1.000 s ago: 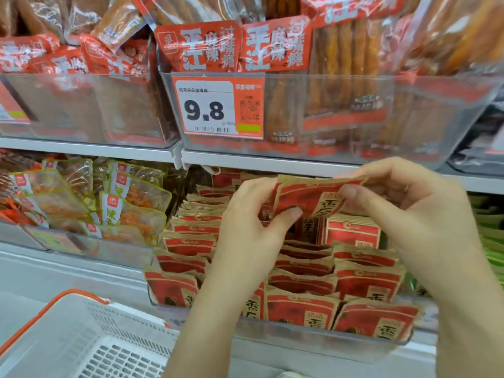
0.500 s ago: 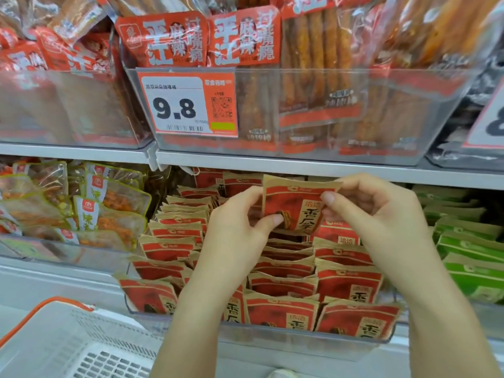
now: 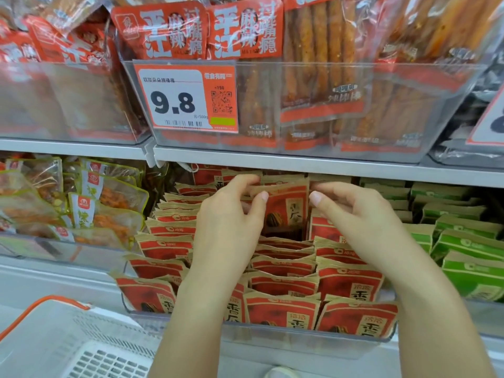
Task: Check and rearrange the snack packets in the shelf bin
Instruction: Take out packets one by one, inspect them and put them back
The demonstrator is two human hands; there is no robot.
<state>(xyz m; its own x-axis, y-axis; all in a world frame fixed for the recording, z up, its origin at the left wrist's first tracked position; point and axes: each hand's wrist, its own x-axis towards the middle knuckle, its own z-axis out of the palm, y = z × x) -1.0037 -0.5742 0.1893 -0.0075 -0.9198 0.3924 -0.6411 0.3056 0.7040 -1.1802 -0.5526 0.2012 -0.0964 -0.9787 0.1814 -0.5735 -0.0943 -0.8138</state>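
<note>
Two hands, one packet, at the back of the bin.
Your left hand (image 3: 229, 222) and right hand (image 3: 357, 214) pinch one upright packet (image 3: 286, 205) above three rows in the bin (image 3: 300, 342).

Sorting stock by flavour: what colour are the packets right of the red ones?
Green paper packets, kraft-brown tops; head view.

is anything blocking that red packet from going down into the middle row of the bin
Nothing visible blocks it. The red packet, pinched by the left hand, hangs over an open gap behind the middle row; the right hand is beside it.
</note>
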